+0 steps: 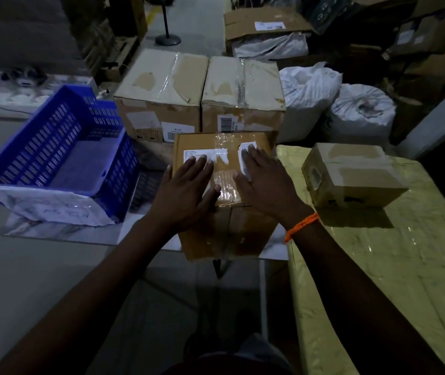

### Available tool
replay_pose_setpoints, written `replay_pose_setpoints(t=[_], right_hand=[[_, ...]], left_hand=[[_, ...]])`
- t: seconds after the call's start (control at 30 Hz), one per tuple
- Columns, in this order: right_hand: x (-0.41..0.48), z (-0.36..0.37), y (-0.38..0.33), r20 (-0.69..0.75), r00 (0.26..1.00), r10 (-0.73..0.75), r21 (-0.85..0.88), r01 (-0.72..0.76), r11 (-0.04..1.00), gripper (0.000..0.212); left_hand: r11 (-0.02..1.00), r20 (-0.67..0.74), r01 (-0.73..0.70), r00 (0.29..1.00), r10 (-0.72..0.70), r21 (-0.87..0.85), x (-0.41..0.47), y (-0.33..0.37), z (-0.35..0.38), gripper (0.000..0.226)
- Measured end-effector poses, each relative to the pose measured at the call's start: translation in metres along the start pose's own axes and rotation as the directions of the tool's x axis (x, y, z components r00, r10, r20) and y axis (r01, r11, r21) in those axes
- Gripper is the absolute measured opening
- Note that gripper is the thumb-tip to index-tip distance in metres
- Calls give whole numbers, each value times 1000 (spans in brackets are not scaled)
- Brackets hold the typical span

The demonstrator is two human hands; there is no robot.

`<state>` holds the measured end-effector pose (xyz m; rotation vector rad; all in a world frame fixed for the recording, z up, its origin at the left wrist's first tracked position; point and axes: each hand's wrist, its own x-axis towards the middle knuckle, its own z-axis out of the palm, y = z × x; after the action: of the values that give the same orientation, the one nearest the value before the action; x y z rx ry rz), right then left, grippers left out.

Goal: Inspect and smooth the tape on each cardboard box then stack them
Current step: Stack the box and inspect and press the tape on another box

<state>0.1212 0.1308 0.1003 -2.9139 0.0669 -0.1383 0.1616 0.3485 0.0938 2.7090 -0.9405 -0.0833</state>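
Observation:
A brown cardboard box [224, 228] with white labels stands in front of me on a white table. A strip of clear tape [226, 185] runs down the middle of its top. My left hand [186, 190] lies flat on the left half of the top, fingers straight. On the right half my right hand [264, 182] rests flat too, an orange band on its wrist. Two larger taped boxes, one on the left [161, 96] and one on the right [243, 96], stand side by side just behind. A smaller box [351, 177] sits on the yellow-covered surface [378, 266] to the right.
A blue slotted crate [61, 161] stands at the left on the white table [67, 234]. White sacks [351, 112] and an open carton [264, 25] crowd the floor behind and to the right. A black stand [167, 39] rises at the back.

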Motion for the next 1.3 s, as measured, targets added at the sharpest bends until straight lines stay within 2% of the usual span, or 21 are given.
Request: replay_pose_setpoints(t=[0.17,0.27,0.33,0.43,0.5,0.57,0.67,0.8,0.87,0.9,0.97,1.03,1.1,1.2,1.3], right_hand=[[-11,4,-2,1,1000,6,-12,-6,1000,76],[-17,5,-4,-64,998,12,57,-8,998,74],[-24,1,-3,-164,983,-89,99,106,989,68],[-45,6,6,-283,894,-347,-29,354,935,52],[-59,13,12,-269,867,-420,-84,414,907,49],[-69,23,15,-257,877,-407,-89,398,913,51],[-75,30,15,-262,896,-359,-64,355,933,53],[-77,29,16,-233,902,-364,-59,361,931,61],[-75,25,22,-194,908,-370,-83,361,929,65],[-74,25,25,-181,912,-369,-83,360,929,66],[-72,26,31,-203,911,-360,-20,363,931,67],[-73,31,37,-269,915,-299,119,340,933,69],[-79,37,40,-327,924,-196,225,278,934,72],[-89,38,41,-392,919,-37,341,182,922,74],[-96,33,44,-399,910,111,453,91,887,75]], left_hand=[[999,-23,-8,1000,9,38,-8,3,9,90],[998,-43,-40,998,42,40,-12,2,10,95],[991,-77,-123,989,127,61,-16,-2,9,94],[945,-147,-291,939,312,150,-28,-17,18,78],[923,-191,-336,909,370,185,-38,-24,27,67],[923,-230,-344,897,377,170,-43,-23,31,62],[937,-235,-328,908,347,119,-43,-19,31,61],[941,-230,-335,913,336,46,-47,-20,31,61],[944,-288,-330,904,315,-4,-48,-19,32,63],[948,-336,-307,904,265,-77,-50,-17,36,66],[915,-403,-210,913,58,-344,-58,-13,45,83],[800,-408,-120,898,-165,-588,-67,-6,56,97],[715,-369,-70,889,-271,-695,-69,2,61,95],[739,-384,-73,886,-261,-670,-60,17,52,96],[789,-460,-159,871,-171,-594,-41,30,32,93]])
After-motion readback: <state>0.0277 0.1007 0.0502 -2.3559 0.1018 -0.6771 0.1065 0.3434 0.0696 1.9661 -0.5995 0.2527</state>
